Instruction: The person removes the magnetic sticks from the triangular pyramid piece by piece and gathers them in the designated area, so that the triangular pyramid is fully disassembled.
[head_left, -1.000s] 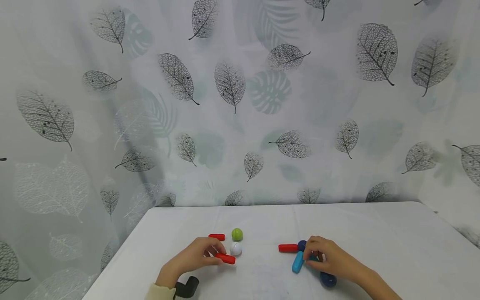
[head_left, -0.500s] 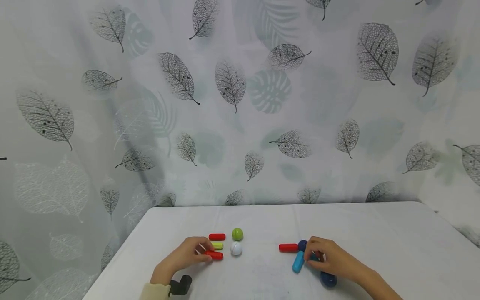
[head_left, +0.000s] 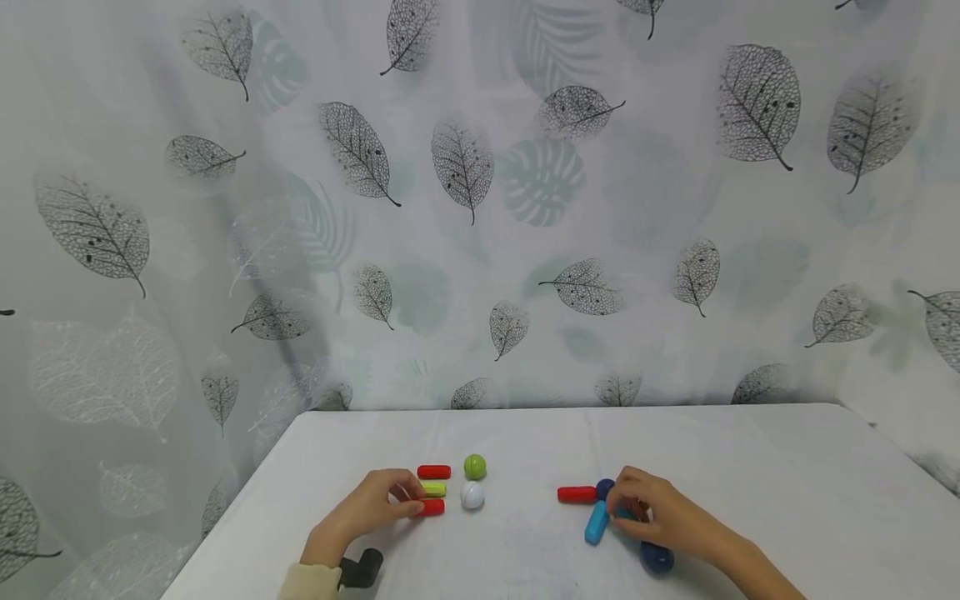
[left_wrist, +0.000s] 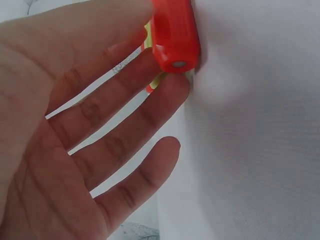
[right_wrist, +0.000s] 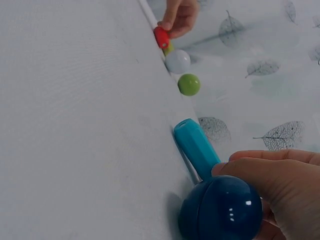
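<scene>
My left hand pinches a red magnetic rod by its left end, thumb against it, with the other fingers spread in the left wrist view. This rod lies just in front of a yellow-green rod, with another red rod behind. My right hand pinches a blue magnetic rod, mostly hidden under its fingers. About that hand are a dark blue ball, a light blue rod, a red rod and a larger blue ball.
A white ball and a green ball sit right of the left-hand rods. A black bent piece shows by the left wrist. The white-covered table ends at a leaf-patterned curtain.
My left hand has drawn the red rod left, away from the white ball, and set it beside the yellow-green rod, which has come into sight. The right hand stays nearly still.
</scene>
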